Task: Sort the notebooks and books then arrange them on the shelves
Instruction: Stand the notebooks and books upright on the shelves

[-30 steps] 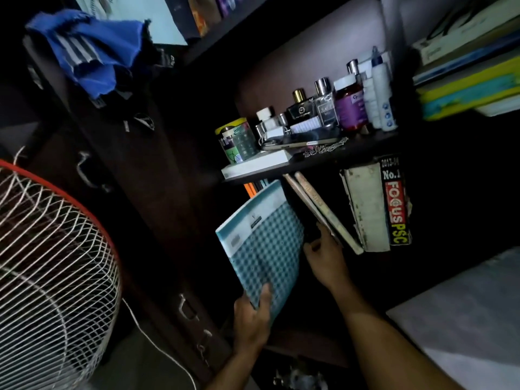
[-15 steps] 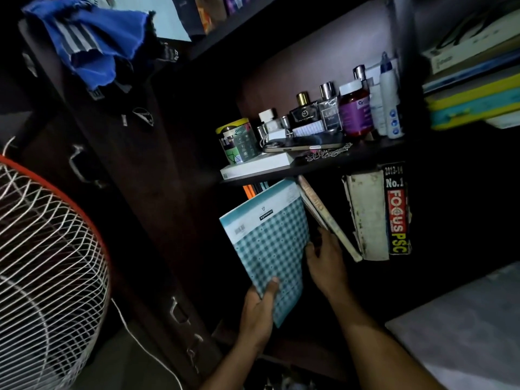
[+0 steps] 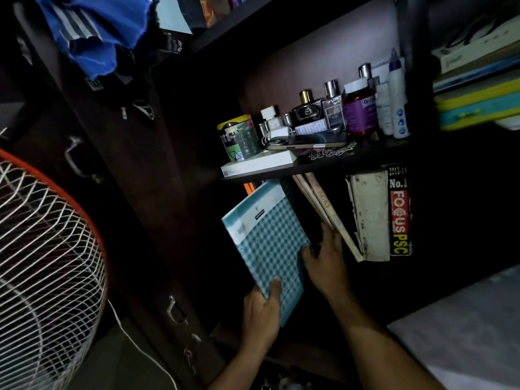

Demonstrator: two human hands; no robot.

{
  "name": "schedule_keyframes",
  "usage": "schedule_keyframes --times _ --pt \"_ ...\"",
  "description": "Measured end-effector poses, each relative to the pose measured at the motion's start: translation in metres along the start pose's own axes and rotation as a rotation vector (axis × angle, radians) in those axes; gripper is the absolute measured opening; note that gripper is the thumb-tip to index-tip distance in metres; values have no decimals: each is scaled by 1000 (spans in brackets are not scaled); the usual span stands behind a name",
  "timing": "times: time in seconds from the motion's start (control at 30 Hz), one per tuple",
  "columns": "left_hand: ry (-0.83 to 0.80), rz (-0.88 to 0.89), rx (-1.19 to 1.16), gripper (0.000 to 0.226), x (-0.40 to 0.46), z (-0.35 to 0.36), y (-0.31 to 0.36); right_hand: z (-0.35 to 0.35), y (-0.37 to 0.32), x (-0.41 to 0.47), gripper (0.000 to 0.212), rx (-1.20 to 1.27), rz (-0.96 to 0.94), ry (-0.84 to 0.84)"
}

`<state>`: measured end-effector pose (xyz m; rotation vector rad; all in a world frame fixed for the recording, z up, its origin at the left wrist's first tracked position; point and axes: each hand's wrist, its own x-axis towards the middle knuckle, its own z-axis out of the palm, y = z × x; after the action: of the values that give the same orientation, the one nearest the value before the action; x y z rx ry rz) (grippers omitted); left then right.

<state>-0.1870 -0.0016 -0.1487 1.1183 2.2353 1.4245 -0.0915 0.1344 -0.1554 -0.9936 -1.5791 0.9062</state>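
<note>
Gripping the checked notebook (image 3: pixel 270 246) low, the left hand (image 3: pixel 261 311) hides its corner; right hand (image 3: pixel 327 263) fingers vanish in shadow, grip unclear

A white wire-grille fan with a red rim (image 3: pixel 42 266) stands at the left, and crumpled blue cloth with grey stripes (image 3: pixel 92 32) hangs above it. On the upper shelf, a green patterned tin with a yellow lid (image 3: pixel 239 137) stands beside glass perfume bottles (image 3: pixel 319 111), a purple-labelled jar with a white cap (image 3: pixel 360 108) and a flat dark phone (image 3: pixel 309 142).
</note>
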Motion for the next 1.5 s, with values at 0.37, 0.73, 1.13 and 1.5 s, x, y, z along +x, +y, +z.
schedule_keyframes --times 0.37,0.73,1.13,1.5 --pt "-2 166 254 49 18 16 22 -2 -8 -3 92 -6 23 -165" --pt "-231 332 168 53 38 20 -3 -2 -5 -2 105 92 -82 -232" --pt "-96 281 484 27 63 33 16 1 6 -3 12 -134 -139 -119" --pt "-23 179 666 27 89 48 20 4 9 0 49 -164 -83 -280"
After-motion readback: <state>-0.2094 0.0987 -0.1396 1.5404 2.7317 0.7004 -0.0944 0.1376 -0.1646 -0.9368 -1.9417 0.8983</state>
